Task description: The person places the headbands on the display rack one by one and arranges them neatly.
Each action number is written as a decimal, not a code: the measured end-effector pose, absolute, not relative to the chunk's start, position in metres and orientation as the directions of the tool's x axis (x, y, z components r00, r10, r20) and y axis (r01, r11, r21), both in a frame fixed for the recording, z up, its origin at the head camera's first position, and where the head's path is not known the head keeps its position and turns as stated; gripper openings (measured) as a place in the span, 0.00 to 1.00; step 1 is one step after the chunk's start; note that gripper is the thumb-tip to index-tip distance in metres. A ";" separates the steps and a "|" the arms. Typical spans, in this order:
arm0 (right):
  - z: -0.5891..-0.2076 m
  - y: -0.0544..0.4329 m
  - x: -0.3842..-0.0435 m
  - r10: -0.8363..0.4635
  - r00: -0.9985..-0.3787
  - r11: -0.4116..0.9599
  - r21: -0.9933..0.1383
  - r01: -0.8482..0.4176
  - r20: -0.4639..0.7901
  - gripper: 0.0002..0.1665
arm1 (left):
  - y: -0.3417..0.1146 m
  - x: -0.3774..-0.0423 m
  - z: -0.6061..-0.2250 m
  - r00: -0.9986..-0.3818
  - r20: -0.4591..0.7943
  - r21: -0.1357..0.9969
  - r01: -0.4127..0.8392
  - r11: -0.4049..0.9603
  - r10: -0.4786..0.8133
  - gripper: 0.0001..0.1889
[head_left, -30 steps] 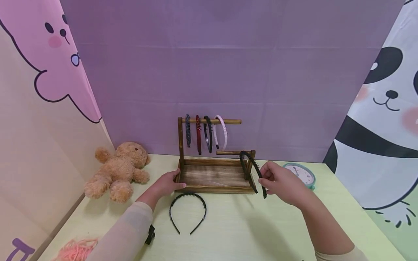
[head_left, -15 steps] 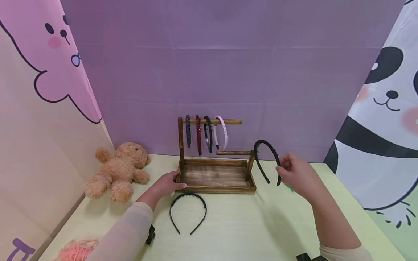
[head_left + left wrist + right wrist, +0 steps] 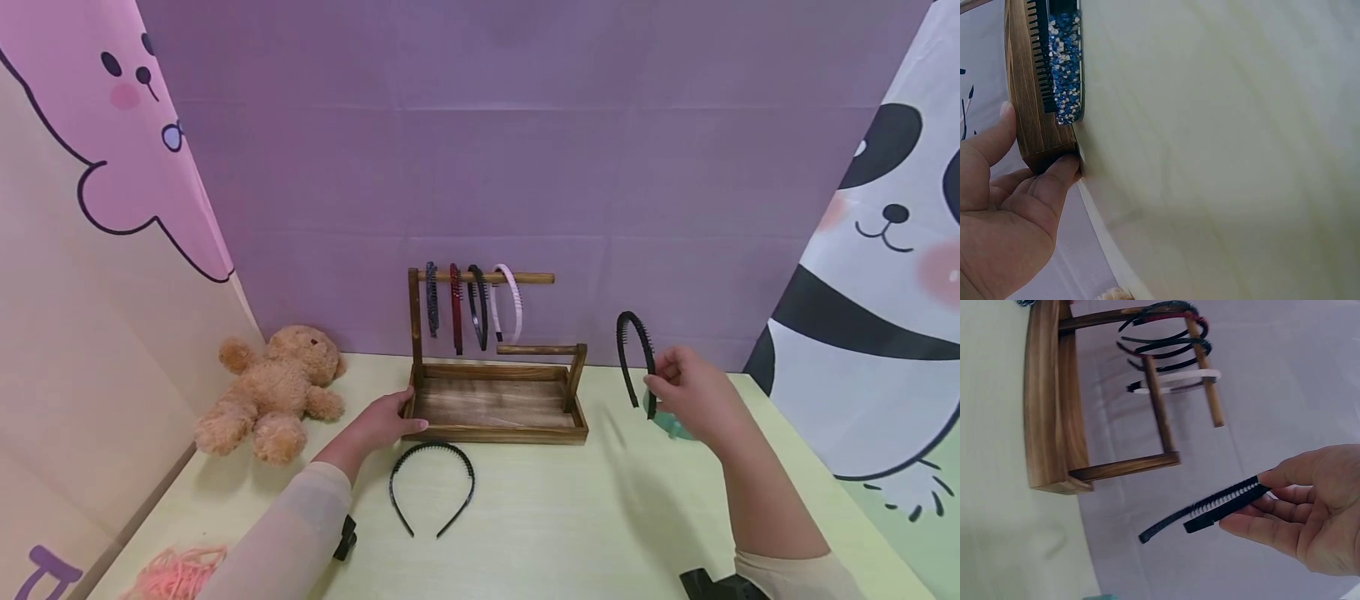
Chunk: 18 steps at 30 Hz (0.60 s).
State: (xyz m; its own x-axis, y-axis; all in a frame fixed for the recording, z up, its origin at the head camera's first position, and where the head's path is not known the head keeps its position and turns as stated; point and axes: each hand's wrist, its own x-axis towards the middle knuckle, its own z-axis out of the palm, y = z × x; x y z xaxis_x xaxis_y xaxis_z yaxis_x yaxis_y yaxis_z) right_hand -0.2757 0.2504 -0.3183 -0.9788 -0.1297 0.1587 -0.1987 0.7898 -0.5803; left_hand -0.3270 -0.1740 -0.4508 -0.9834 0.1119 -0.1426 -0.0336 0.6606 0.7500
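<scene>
A black toothed headband is pinched in my right hand, raised in the air right of the wooden rack. In the right wrist view, thumb and fingers grip one arm of this headband. My left hand holds the rack's left front corner, thumb over the front wall. From the rack's upper bar hang a glittery blue headband, a red one, a black one and a pale pink one. Flat before the rack lies another headband, glittery blue in the left wrist view.
The lower bar of the rack bears no headband. Behind the right hand, a teal clock is mostly hidden. A brown teddy bear lies at the left, with pink yarn at the front left of the table.
My right hand has drawn the black headband away from the lower bar, to the right and up. My left hand stays on the rack's corner.
</scene>
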 end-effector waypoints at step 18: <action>-0.381 0.212 -0.331 0.008 -0.923 0.710 -0.652 -0.266 0.385 0.19 | -0.174 -0.326 -0.451 -0.985 -0.123 0.744 -0.013 0.668 0.118 0.39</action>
State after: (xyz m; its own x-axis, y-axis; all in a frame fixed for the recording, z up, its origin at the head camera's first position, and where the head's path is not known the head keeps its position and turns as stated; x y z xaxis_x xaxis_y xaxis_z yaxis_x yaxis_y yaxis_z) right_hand -0.3306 0.2122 -0.3809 -0.9227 0.0078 0.3854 -0.2665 0.7096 -0.6522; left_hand -0.3264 -0.1745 -0.4507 -0.9854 0.1179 -0.1228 -0.0129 0.6678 0.7442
